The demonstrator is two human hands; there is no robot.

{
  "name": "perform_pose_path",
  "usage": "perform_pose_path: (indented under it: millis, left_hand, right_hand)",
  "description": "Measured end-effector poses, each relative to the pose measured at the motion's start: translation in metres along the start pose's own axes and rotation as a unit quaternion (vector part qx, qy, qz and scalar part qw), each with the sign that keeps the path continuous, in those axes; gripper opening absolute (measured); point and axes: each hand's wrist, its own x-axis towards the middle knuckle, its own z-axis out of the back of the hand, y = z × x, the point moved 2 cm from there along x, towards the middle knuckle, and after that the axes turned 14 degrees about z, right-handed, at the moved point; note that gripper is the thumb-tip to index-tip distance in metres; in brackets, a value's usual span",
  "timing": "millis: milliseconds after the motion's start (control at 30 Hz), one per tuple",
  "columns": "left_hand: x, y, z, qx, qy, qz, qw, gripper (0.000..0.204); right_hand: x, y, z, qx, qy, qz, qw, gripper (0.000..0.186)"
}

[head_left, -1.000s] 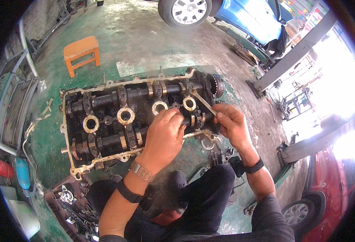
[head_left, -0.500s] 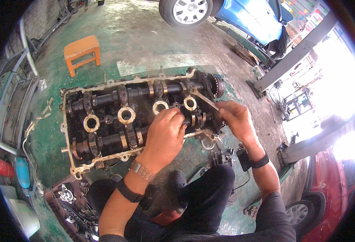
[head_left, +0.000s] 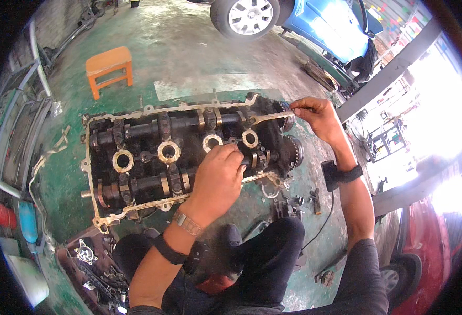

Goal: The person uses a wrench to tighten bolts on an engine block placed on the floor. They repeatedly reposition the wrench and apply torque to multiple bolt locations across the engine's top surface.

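Observation:
A cylinder head (head_left: 147, 157) with two dark camshafts and pale round plug tubes lies across the floor in front of me. My right hand (head_left: 319, 119) pinches the end of a metal wrench (head_left: 275, 116) at the far right corner. The wrench's other end sits against the far camshaft, beside the rightmost tube. My left hand (head_left: 219, 170) is closed over the near camshaft, right of the middle. Whatever its fingers grip is hidden beneath them. Two toothed sprockets (head_left: 296, 152) stick out at the right end, the far one partly behind the wrench.
An orange stool (head_left: 109, 68) stands beyond the cylinder head. A tray (head_left: 71, 262) of loose engine parts lies near left. More metal parts (head_left: 289, 208) lie near my knee. A blue car (head_left: 322, 29) and a lift post (head_left: 393, 68) stand far right, a red car (head_left: 425, 247) near right.
My right hand has swung the wrench's free end away from me and slightly right. My left hand stays at the near camshaft. The whole view has shifted slightly.

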Motion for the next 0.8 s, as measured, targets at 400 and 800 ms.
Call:
perform_pose_path:
  millis: [400, 800]
  left_hand:
    - [0.0, -0.002, 0.001, 0.008, 0.008, 0.004, 1.0, 0.016]
    - [0.0, -0.003, 0.0, 0.016, 0.001, -0.003, 1.0, 0.015]
  right_hand:
    - [-0.039, 0.021, -0.032, 0.16, -0.142, -0.178, 0.961, 0.024]
    - [-0.047, 0.048, -0.054, 0.219, -0.084, -0.217, 0.948, 0.032]
